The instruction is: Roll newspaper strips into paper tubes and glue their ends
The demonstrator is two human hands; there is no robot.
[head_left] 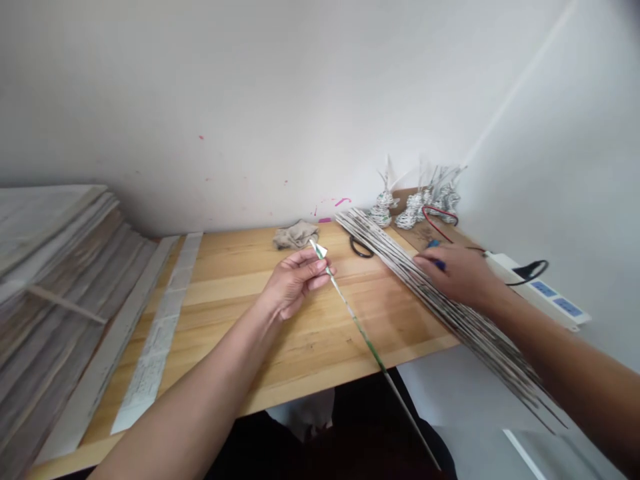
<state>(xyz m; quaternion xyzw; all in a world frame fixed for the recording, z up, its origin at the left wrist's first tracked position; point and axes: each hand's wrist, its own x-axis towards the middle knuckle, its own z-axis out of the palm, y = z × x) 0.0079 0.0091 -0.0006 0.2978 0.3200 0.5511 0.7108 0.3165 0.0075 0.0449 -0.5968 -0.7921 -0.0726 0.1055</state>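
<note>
My left hand [300, 280] pinches the upper end of a thin rolled paper stick [357, 325], white and green, with a small white flap at its tip. The stick slants down to the right, past the front edge of the wooden table [240, 293]. Over at the right, my right hand [453, 270] is closed around something blue, only partly visible, just above a bundle of grey-white paper sticks [400, 257]. The bundle lies diagonally and juts out over the table's front edge.
Tall paper stacks [60, 300] fill the left, with a printed paper strip [160, 333] beside them. A crumpled cloth [295, 235] and a black loop [361, 247] lie near the wall. Woven figures [381, 210] stand at the back right, near a power strip [540, 290].
</note>
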